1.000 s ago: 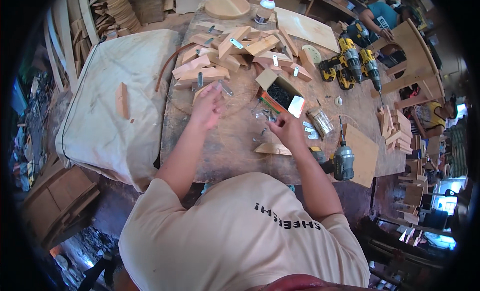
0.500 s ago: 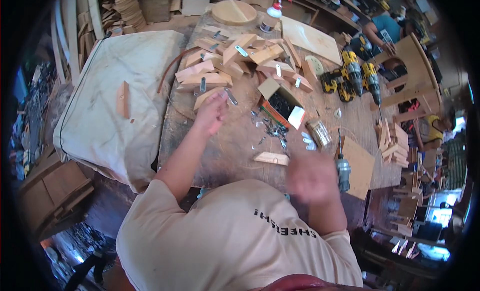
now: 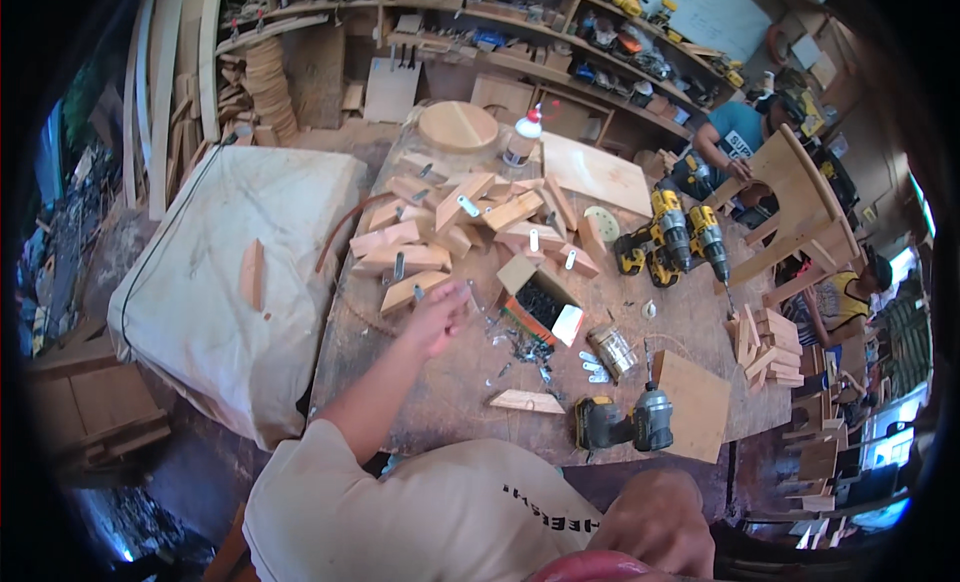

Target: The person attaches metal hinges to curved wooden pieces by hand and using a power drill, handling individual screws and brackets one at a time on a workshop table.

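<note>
Closest in, the right hand [image 3: 660, 522] is bent back in front of the soft, pale shirt [image 3: 420, 512]; its fingertips are hidden, so I cannot tell whether it grips anything. Beyond it, on the scuffed wooden desk [image 3: 440, 412], a grey-green power driver [image 3: 652, 417] with a slim bit lies near a smooth, flat board [image 3: 690, 407]. A slant-ended wooden piece [image 3: 527, 402] rests to the driver's left. Past these lie rounded silvery plates [image 3: 594, 368], a shiny, crinkled packet [image 3: 613, 353] and a scatter of dark, thin hardware [image 3: 530, 348]. The left hand [image 3: 440, 320] is pinched around a small metal plate [image 3: 475, 296], blurred and seen nearly edge-on, just left of an open cardboard box [image 3: 542, 304] filled with black hardware. Farther on, angular, pale-grained wooden blocks [image 3: 460, 217] are heaped, several bearing round-ended metal strips. Yellow-and-black drills [image 3: 668, 232] stand to their right. Behind the heap are a smooth wooden disc [image 3: 457, 126] and a red-capped plastic bottle [image 3: 522, 142].
</note>
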Tool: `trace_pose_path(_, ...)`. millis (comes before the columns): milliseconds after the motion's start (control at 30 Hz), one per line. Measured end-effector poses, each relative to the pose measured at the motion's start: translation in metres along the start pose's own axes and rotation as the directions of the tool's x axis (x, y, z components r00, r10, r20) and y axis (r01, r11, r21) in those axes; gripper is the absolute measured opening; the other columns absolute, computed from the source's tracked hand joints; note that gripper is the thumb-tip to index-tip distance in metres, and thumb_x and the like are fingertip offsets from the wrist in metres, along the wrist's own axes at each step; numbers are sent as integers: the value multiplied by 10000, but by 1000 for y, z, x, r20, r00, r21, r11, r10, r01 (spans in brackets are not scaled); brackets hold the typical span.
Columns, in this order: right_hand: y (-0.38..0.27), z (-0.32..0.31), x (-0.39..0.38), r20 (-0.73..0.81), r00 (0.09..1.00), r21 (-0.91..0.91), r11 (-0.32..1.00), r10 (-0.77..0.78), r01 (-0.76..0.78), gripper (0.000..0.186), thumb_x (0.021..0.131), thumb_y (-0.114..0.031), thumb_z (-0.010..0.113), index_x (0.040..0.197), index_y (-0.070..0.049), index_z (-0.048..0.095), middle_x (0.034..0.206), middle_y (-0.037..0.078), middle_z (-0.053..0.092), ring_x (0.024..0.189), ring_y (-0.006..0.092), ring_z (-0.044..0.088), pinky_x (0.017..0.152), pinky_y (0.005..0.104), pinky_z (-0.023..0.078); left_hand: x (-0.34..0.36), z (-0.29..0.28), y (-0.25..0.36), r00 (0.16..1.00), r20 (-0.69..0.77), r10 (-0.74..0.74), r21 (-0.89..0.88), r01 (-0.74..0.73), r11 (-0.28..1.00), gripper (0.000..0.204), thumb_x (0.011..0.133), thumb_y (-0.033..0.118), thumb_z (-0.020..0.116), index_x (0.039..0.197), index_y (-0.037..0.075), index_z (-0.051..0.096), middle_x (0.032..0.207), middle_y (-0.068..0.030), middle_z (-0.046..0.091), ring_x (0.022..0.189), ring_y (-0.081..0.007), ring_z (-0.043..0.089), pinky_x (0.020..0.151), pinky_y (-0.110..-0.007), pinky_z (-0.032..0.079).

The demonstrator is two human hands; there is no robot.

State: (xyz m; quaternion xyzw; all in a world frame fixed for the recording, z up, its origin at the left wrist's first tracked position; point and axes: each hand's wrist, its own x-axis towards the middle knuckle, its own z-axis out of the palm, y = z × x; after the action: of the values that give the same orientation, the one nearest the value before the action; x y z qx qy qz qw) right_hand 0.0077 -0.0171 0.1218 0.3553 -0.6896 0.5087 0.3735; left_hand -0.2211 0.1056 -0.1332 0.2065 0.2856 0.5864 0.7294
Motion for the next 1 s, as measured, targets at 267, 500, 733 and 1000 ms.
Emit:
trace_pose_path(267, -5, -13, 5, 117, 979, 75, 982, 165, -174, 330, 860, -325, 620, 921, -1, 618, 877, 168, 613, 760, 388, 607, 677, 490, 498, -10, 3, -3, 1000, -25, 13, 13, -12, 1000, 161, 942, 150, 536, 1069, 62, 580, 666, 40, 502, 470, -28, 296, 424, -185, 254)
trace_pose_path(500, -15, -7, -14, 74, 870, -455, 793, 487, -405, 115, 898, -151, 550, 933, -61, 613, 828, 134, 555, 647, 268, 538, 581, 398, 435, -3, 15, -13, 998, 7, -54, 3, 54, 999, 172, 939, 148, 555, 1078, 56, 595, 617, 72, 407, 476, -27, 293, 438, -191, 268)
trace_pose_path(733, 55, -9, -194, -909, 117, -96, 74, 399, -993, 214, 943, -228, 569, 1048, -46, 604, 841, 42, 599, 722, 115, 564, 653, 285, 470, -29, 34, -76, 968, 101, -229, 318, 186, 930, 186, 933, 136, 562, 1086, 36, 597, 680, 37, 525, 470, -28, 400, 419, -178, 317)
trace_pose_path(1000, 50, 33, -280, -710, -275, 638, 428, 648, -641, 183, 971, -273, 541, 918, -102, 575, 806, -41, 599, 657, 39, 533, 528, 185, 395, -53, 40, -140, 882, 221, -415, 349, 326, 879, 175, 922, 133, 587, 1054, 24, 623, 715, 16, 589, 470, -28, 419, 415, -176, 314)
